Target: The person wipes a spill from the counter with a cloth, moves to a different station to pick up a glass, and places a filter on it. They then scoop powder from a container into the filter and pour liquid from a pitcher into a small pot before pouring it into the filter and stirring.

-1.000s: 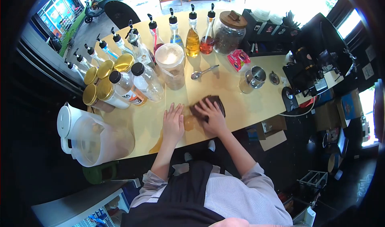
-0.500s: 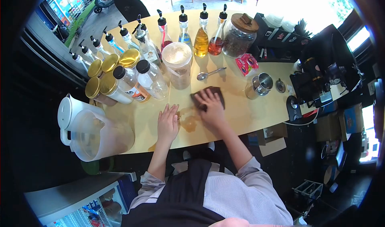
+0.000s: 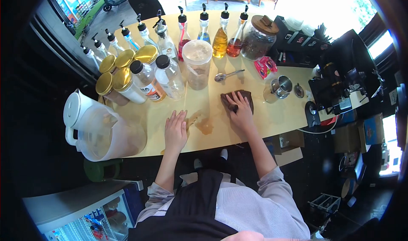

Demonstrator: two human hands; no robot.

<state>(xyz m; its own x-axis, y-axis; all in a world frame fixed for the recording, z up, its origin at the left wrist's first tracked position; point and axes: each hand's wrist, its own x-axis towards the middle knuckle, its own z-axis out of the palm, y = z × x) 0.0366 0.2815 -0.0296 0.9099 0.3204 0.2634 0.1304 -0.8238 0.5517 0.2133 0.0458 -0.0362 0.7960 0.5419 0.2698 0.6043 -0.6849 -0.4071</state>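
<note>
My right hand [image 3: 242, 114] presses on a folded dark brown cloth [image 3: 225, 99], fingers over its top and thumb at its near left side. To the left, my left hand [image 3: 175, 132] lies flat on the tan counter [image 3: 272, 122] with nothing in it. Between the two hands a brownish wet spill [image 3: 205, 125] spreads on the surface, a smaller smear reaching toward my left fingers. A metal spoon [image 3: 228, 75] lies beyond the cloth. Left of the spoon stands a tall translucent tub [image 3: 198, 68] with pale residue inside.
Pump syrup bottles [image 3: 220, 43] line the far edge. Gold-lidded jars [image 3: 123, 80] and black-capped bottles [image 3: 170, 81] stand left, near a large pitcher [image 3: 97, 134]. On the right are a metal cup [image 3: 281, 87], a pink packet [image 3: 265, 66], a wooden-lidded jar [image 3: 254, 41] and a black machine [image 3: 335, 88].
My right hand has slid the cloth to the right, away from the spill, uncovering more counter. My left hand stays about where it was. The view has shifted slightly.
</note>
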